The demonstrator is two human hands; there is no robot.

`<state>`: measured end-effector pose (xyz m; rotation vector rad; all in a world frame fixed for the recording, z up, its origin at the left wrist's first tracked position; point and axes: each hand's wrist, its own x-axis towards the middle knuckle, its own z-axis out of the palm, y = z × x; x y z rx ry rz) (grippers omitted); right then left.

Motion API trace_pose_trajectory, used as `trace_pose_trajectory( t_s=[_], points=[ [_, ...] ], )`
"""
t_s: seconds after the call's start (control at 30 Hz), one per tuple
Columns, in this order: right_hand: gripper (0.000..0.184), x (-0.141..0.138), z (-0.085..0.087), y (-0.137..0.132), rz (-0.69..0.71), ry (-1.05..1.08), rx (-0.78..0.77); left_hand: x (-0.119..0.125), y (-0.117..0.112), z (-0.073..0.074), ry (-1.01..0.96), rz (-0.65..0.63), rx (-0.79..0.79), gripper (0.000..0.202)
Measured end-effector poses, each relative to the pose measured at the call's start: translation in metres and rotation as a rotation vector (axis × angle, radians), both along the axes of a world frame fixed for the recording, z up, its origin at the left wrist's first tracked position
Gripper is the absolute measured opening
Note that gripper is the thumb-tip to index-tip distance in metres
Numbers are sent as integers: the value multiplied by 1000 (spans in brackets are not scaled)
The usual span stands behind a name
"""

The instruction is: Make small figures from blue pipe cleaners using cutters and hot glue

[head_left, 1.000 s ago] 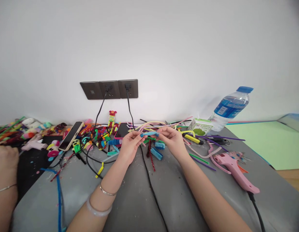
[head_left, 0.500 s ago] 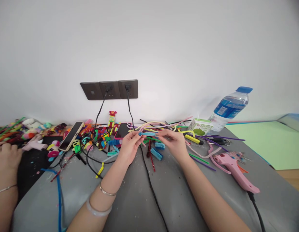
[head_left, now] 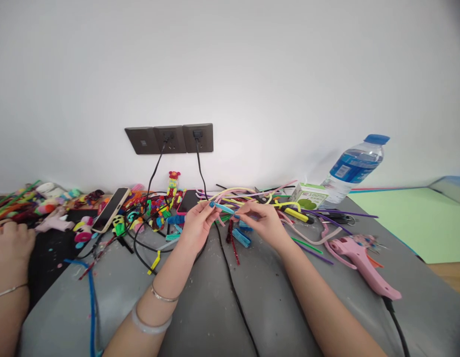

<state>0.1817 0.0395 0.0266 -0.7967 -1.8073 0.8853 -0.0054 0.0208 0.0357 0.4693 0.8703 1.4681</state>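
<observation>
A short light-blue pipe cleaner piece (head_left: pixel 223 207) is pinched between both hands above the table. My left hand (head_left: pixel 197 220) grips its left end between thumb and fingers. At the lower right end, my right hand (head_left: pixel 262 222) pinches it with thumb and forefinger. Just below lie a blue folded pipe cleaner bundle (head_left: pixel 241 237) and another one partly hidden by my right hand. A dark red tinsel stem (head_left: pixel 233 244) lies beside them. Behind my hands, a heap of pink and yellow pipe cleaners (head_left: pixel 237 193) spreads along the wall.
A pink glue gun (head_left: pixel 363 267), a water bottle (head_left: pixel 354 168) and a green-and-white carton (head_left: pixel 307 196) stand or lie at right. Black cords cross the grey table (head_left: pixel 200 317). At left are a phone (head_left: pixel 110 209), colourful figures and another person's hand (head_left: pixel 12 248).
The blue piece has gone from nearly level to sloping down rightward. My right hand has shifted left and slightly down, closer to my left hand.
</observation>
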Motion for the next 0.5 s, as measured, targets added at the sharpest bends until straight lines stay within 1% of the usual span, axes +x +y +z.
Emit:
trace_pose_trajectory(
  t_s=[0.1, 0.23, 0.3, 0.43, 0.5],
  points=[
    [24, 0, 1, 0, 102, 10, -133, -1, 0, -3, 29, -17, 24, 30],
    [25, -1, 1, -1, 187, -39, -212, -2, 0, -6, 82, -39, 33, 35],
    [25, 0, 1, -1, 226, -30, -263, -2, 0, -6, 94, -53, 32, 36],
    [26, 7, 1, 1, 270, 41, -397, -2, 0, -8, 112, -73, 30, 36],
    [30, 12, 3, 3, 262, 59, -425, -2, 1, -9, 143, -92, 33, 36]
  ],
)
